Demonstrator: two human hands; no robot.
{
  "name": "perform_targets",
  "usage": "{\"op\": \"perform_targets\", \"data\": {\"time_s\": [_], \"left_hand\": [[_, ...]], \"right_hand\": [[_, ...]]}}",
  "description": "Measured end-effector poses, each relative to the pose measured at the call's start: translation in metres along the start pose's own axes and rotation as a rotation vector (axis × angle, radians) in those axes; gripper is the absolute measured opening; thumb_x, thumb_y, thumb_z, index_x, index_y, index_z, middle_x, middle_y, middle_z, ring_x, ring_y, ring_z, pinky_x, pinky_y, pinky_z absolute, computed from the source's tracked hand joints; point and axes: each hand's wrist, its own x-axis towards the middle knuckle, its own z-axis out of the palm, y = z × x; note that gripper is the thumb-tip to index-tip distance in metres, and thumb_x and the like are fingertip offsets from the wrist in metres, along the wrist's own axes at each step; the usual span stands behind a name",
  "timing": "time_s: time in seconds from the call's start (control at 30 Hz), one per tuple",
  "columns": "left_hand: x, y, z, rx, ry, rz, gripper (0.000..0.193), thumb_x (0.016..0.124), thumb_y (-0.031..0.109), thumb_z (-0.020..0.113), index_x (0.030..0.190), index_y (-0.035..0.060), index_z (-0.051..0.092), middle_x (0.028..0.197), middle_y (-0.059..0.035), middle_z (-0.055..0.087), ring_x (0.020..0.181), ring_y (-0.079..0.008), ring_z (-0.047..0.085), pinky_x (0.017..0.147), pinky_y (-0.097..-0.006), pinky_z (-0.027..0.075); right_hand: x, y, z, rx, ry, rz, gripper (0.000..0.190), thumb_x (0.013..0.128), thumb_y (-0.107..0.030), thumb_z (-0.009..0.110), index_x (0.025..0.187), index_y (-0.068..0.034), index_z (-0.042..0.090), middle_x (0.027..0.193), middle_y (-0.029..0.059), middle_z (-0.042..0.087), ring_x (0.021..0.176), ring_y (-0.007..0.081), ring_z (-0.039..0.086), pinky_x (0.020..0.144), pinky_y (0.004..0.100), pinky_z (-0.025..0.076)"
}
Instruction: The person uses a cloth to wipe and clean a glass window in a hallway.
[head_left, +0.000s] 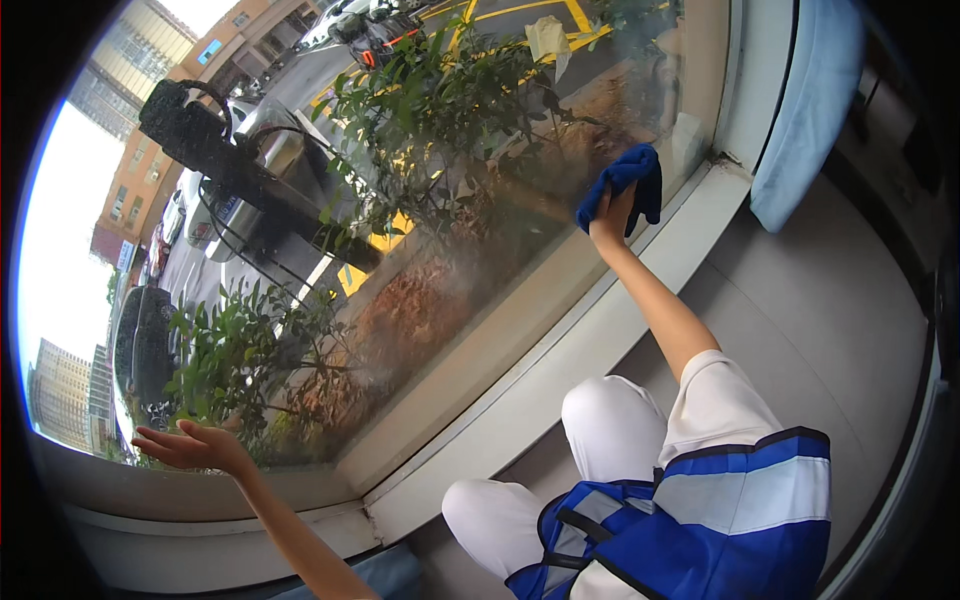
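A folded dark blue cloth (637, 180) is in my right hand (615, 214), against the lower right part of a large window pane (480, 285), close to its bottom frame. Hazy smears show on the glass. My left hand (191, 448) is at the lower left, with fingers apart and palm turned up, near the window's left corner. Nothing is in it; whether it touches the glass, I cannot tell.
A pale window ledge (517, 390) runs diagonally before my knees. Light blue fabric (814, 105) hangs at the upper right, and blue fabric (390, 574) lies at the bottom. Grey floor tiles (795, 300) are on the right. Outside stand shrubs, cars and a dark post.
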Motion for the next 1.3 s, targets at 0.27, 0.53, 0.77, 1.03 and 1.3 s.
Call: {"op": "perform_targets", "data": {"time_s": [0.27, 0.53, 0.77, 1.03, 1.3], "left_hand": [[-0.002, -0.008, 0.0, 0.025, 0.039, 0.026, 0.061, 0.089, 0.049, 0.021, 0.134, 0.0069, 0.027, 0.138, -0.0164, 0.022, 0.126, -0.0349, 0.023, 0.099, -0.0489, 0.022], [-0.003, -0.008, -0.003, 0.004, 0.029, 0.004, 0.06, 0.089, 0.049, 0.021, 0.134, 0.0091, 0.026, 0.139, -0.015, 0.021, 0.126, -0.0335, 0.024, 0.099, -0.0493, 0.022], [-0.006, -0.003, -0.001, -0.04, 0.031, -0.024, 0.062, 0.089, 0.051, 0.023, 0.133, 0.0085, 0.029, 0.139, -0.0156, 0.022, 0.126, -0.0342, 0.025, 0.098, -0.0497, 0.023], [-0.006, -0.016, -0.003, -0.008, 0.006, -0.014, 0.063, 0.089, 0.051, 0.02, 0.132, 0.0063, 0.029, 0.138, -0.0176, 0.021, 0.127, -0.0347, 0.022, 0.099, -0.0492, 0.022], [-0.004, -0.008, -0.001, -0.025, 0.026, 0.001, 0.061, 0.09, 0.048, 0.019, 0.132, 0.0044, 0.029, 0.137, -0.0197, 0.023, 0.126, -0.0347, 0.024, 0.1, -0.0483, 0.023]], "right_hand": [[-0.043, -0.136, -0.002, 0.033, -0.292, -0.351, 0.069, 0.079, -0.037, 0.047, 0.13, 0.003, 0.022, 0.132, 0.0343, 0.014, 0.123, 0.0463, 0.015, 0.1, 0.0512, 0.013], [-0.015, -0.226, 0.022, 0.321, -0.755, -0.969, 0.068, 0.075, -0.043, 0.055, 0.134, -0.024, 0.028, 0.13, 0.0183, 0.032, 0.117, 0.0376, 0.034, 0.098, 0.045, 0.028], [0.102, -0.232, 0.035, 0.328, -0.762, -1.345, 0.056, 0.074, -0.047, 0.053, 0.127, -0.038, 0.037, 0.114, 0.0135, 0.049, 0.107, 0.0269, 0.046, 0.096, 0.043, 0.032], [0.208, -0.207, 0.009, 0.227, -0.405, -0.916, 0.056, 0.077, -0.024, 0.052, 0.129, -0.012, 0.035, 0.125, 0.0178, 0.042, 0.113, 0.0324, 0.041, 0.101, 0.0358, 0.026], [0.239, -0.088, 0.008, 0.169, 0.421, -0.393, 0.054, 0.079, -0.031, 0.046, 0.128, -0.009, 0.038, 0.115, 0.021, 0.047, 0.103, 0.0356, 0.048, 0.092, 0.0419, 0.035]]}}
